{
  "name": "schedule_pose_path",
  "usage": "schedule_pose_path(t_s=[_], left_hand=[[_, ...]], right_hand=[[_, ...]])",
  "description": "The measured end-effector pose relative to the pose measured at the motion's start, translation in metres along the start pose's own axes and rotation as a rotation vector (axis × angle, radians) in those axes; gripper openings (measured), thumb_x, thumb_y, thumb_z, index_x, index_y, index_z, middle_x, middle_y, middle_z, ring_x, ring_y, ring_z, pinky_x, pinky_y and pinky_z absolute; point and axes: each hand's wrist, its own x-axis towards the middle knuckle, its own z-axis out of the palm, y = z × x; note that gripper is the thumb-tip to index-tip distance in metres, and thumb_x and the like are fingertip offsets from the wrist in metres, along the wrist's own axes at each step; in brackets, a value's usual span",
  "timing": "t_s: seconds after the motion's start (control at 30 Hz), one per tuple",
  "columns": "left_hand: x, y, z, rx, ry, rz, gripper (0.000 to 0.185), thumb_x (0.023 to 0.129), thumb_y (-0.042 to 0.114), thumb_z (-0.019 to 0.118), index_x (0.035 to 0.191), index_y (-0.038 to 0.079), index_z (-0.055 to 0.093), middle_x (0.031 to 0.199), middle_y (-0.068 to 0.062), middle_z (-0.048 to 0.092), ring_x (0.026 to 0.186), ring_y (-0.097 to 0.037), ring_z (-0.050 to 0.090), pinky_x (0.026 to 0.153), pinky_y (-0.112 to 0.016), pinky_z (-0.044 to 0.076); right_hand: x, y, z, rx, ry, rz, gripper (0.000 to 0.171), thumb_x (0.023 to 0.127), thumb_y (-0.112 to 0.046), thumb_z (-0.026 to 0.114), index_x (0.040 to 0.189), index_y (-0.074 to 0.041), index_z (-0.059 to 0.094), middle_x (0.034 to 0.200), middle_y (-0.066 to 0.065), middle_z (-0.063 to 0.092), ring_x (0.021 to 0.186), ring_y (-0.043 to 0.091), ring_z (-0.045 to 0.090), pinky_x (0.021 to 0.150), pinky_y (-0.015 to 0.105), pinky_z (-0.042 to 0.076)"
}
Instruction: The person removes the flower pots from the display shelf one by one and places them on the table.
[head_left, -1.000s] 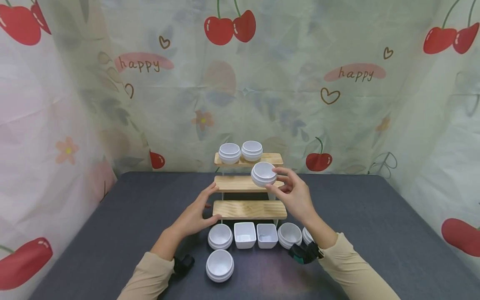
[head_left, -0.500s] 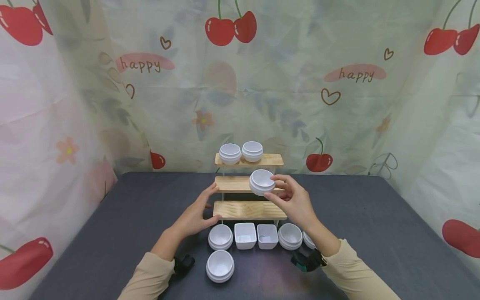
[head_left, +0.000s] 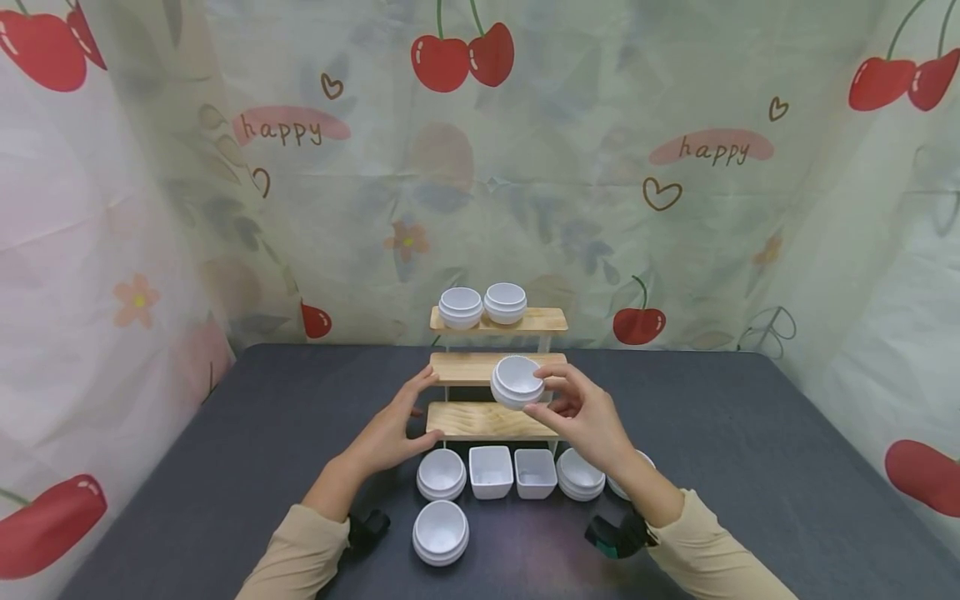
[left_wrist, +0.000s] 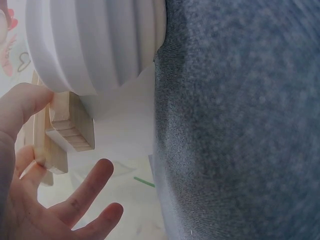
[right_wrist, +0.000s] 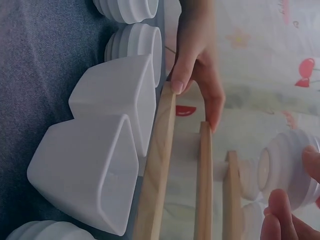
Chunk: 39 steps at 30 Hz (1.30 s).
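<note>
While I looked down from my head, my right hand [head_left: 581,414] pinched a little round white bowl [head_left: 517,382] with my thumb and fingers. I held the bowl up in the air, in front of the middle step of the wooden shelf [head_left: 495,421]. My left hand [head_left: 393,425] had its fingers straight, and it touched the left ends of the bottom and middle steps. Two more round bowls [head_left: 482,304] sat on the top step. Four white bowls stood in a row on the gray table [head_left: 225,467] below the shelf, and the two square bowls [head_left: 513,472] were in the middle. One round bowl [head_left: 439,531] sat closer to me.

From my left wrist, my fingers [left_wrist: 85,187] were spread out beside the wooden steps [left_wrist: 70,131], under a big round bowl [left_wrist: 95,42].

From my right wrist, my fingertips [right_wrist: 280,220] held the ridged bowl [right_wrist: 287,170] past the wooden boards [right_wrist: 160,170]. The square bowls [right_wrist: 100,160] sat on the table next to the bottom board, and my left hand [right_wrist: 197,65] touched the board ends.
</note>
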Motion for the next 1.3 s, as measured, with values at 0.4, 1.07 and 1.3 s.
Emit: schedule_pose_path(t_s=[0.4, 1.07, 1.3], left_hand=[[0.000, 0.000, 0.001, 0.005, 0.003, -0.004, 0.078, 0.083, 0.017, 0.070, 0.146, 0.012, 0.023, 0.156, -0.011, 0.017, 0.110, -0.034, 0.059, 0.091, -0.047, 0.051], [0.001, 0.000, 0.001, 0.013, 0.001, -0.019, 0.079, 0.083, 0.016, 0.070, 0.146, 0.012, 0.023, 0.157, -0.011, 0.016, 0.109, -0.034, 0.060, 0.091, -0.045, 0.052], [0.001, 0.000, 0.001, 0.013, -0.001, -0.015, 0.079, 0.083, 0.017, 0.070, 0.146, 0.012, 0.023, 0.157, -0.011, 0.016, 0.108, -0.033, 0.061, 0.090, -0.045, 0.052]], right_hand=[[-0.010, 0.001, 0.004, -0.011, -0.059, 0.010, 0.040, 0.077, -0.018, 0.076, 0.112, -0.013, 0.058, 0.105, 0.018, 0.069, 0.068, 0.006, 0.063, 0.061, 0.020, 0.053], [-0.023, 0.007, 0.013, 0.005, -0.168, -0.045, 0.037, 0.077, -0.017, 0.076, 0.109, -0.012, 0.059, 0.103, 0.017, 0.069, 0.067, 0.001, 0.061, 0.064, 0.020, 0.054], [-0.026, 0.009, 0.014, 0.023, -0.191, -0.071, 0.038, 0.076, -0.016, 0.077, 0.109, -0.011, 0.058, 0.103, 0.018, 0.069, 0.069, 0.002, 0.061, 0.065, 0.021, 0.054]])
